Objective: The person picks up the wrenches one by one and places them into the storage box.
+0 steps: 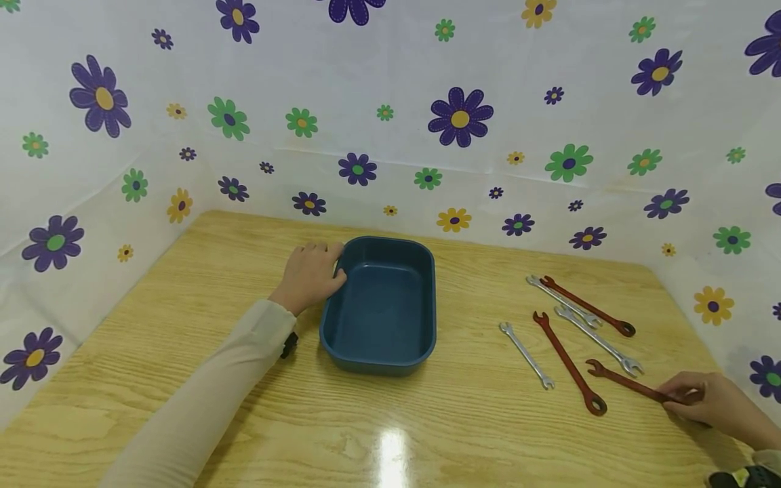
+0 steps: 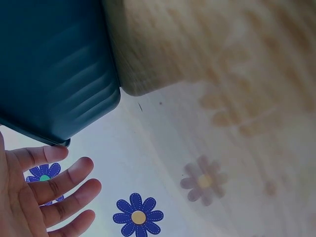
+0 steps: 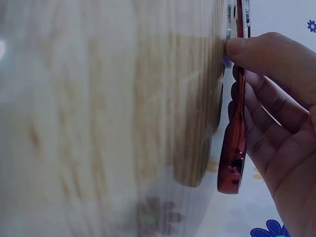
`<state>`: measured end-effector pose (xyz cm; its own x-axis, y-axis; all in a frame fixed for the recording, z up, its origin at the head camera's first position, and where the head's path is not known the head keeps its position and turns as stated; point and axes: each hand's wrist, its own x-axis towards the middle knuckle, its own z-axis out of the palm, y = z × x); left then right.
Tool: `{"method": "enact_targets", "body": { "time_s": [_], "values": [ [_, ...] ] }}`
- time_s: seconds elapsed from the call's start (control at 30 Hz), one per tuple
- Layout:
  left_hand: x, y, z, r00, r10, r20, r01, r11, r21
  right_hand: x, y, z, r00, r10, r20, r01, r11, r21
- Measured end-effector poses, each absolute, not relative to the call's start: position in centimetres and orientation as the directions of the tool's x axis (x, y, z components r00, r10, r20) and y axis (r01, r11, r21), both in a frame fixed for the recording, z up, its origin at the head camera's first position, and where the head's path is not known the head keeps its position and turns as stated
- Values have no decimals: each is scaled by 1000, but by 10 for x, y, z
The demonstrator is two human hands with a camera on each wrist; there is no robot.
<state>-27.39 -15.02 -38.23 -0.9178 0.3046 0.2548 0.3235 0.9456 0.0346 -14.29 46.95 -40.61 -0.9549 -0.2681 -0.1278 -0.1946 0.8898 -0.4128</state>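
Observation:
A dark blue rectangular bin stands at the middle of the table. My left hand rests on its left rim near the far corner, thumb over the edge. The left wrist view shows that hand's fingers fairly straight and spread, the index finger at the rim. At the right, my right hand pinches a red combination wrench between thumb and fingers near its ring end. In the right wrist view the wrench stands on edge, close over the table. Beside it lies another red wrench.
A small silver wrench lies between the bin and the red wrenches. Farther back are a larger silver wrench, another silver wrench and a red wrench, close together. A flowered white cloth borders the wooden table.

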Motion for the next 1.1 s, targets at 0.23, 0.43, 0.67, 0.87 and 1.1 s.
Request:
{"method": "enact_targets", "body": {
  "time_s": [0.23,0.43,0.67,0.87,1.1],
  "values": [
    [-273,-150,-383,-910,310,277,331,943,30,-140,468,-409,-966,-244,-90,-179,875,-450],
    [-271,-151,-383,-894,323,309,344,939,13,-138,464,-407,-979,-157,-127,-94,909,-406],
    [-270,-150,-383,-899,318,301,339,941,19,-138,464,-407,-985,-123,-123,-63,914,-401],
    [-271,-150,-385,-902,315,294,335,942,20,-137,464,-410,-985,-141,-95,-90,907,-411],
    [-272,-150,-387,-908,311,281,329,944,20,-138,465,-418,-981,-182,-61,-138,893,-429]
  ]
}}
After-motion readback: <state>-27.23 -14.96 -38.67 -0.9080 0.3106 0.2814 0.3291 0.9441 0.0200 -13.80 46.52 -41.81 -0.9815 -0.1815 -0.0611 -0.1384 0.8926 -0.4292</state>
